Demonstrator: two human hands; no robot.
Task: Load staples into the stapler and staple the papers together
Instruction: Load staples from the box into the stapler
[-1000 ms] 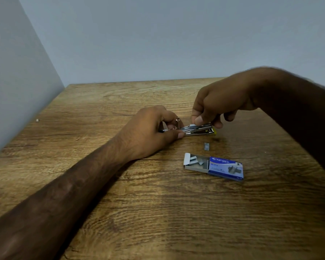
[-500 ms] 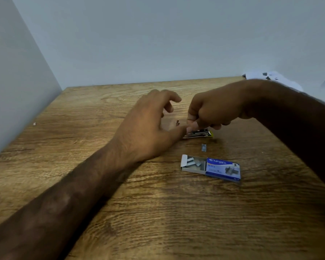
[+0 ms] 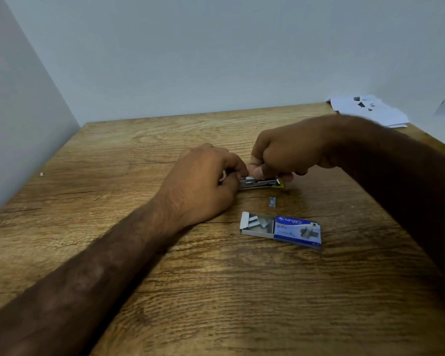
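Both hands meet mid-tabletop on the stapler [image 3: 261, 182]: left hand [image 3: 203, 185] pinches its left end, right hand [image 3: 288, 156] closes over its top from the right. Its long axis lies left to right between them. Nearer sit the open staple box [image 3: 280, 228] and a loose staple strip [image 3: 272, 201]. Papers [image 3: 368, 110] lie at the far right corner, closest to the right hand.

A wooden table [image 3: 216, 291] with pronounced grain fills the lower frame. Plain pale walls [image 3: 216, 52] meet in a corner at the upper left.
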